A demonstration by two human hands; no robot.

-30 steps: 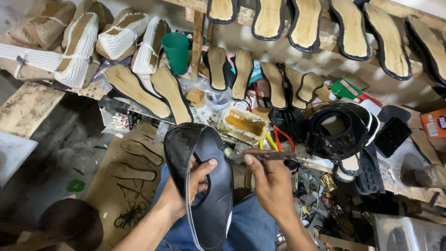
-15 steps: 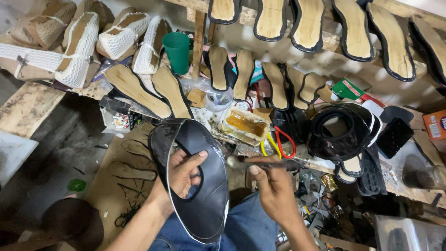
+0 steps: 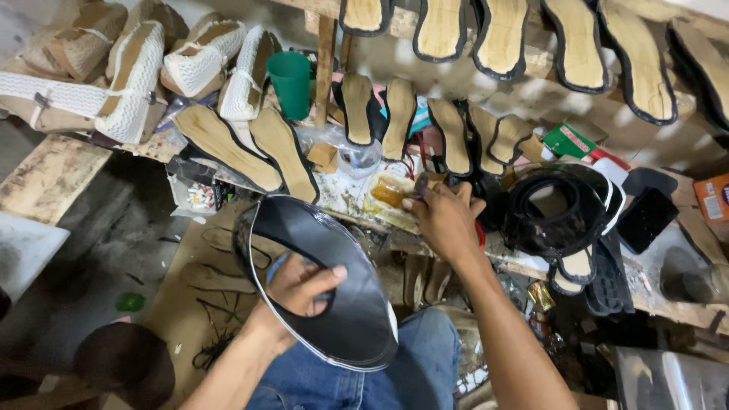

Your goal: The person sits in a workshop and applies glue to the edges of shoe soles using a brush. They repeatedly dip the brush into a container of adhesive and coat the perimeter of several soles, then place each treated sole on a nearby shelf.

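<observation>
- Hands first: the left hand (image 3: 304, 285) grips a black shoe upper (image 3: 326, 281), fingers pushed through its opening and the thumb clamped over the edge, holding it tilted above the lap.
- Reaching forward, the right hand (image 3: 444, 220) is closed over something small and dark at the glue tray (image 3: 391, 191) on the bench (image 3: 53, 175); what it pinches is too hidden to name.
- That black shoe upper hangs between the knees, over blue trousers, apart from the bench edge, its pale rim turned toward the camera.
- Around it: tan insoles (image 3: 285, 156) lean against the back rail, a green cup (image 3: 291, 82) stands near a wooden post, woven white shoes (image 3: 137, 80) lie at far left, and a black coiled strap (image 3: 558, 212) sits just right of the reaching hand.
- Judging by the pose, the step in hand looks like fetching adhesive or a tool from the tray while the upper waits.
- A next move would likely call for bringing the right hand back to the upper's rim while the left keeps it steady and angled.
</observation>
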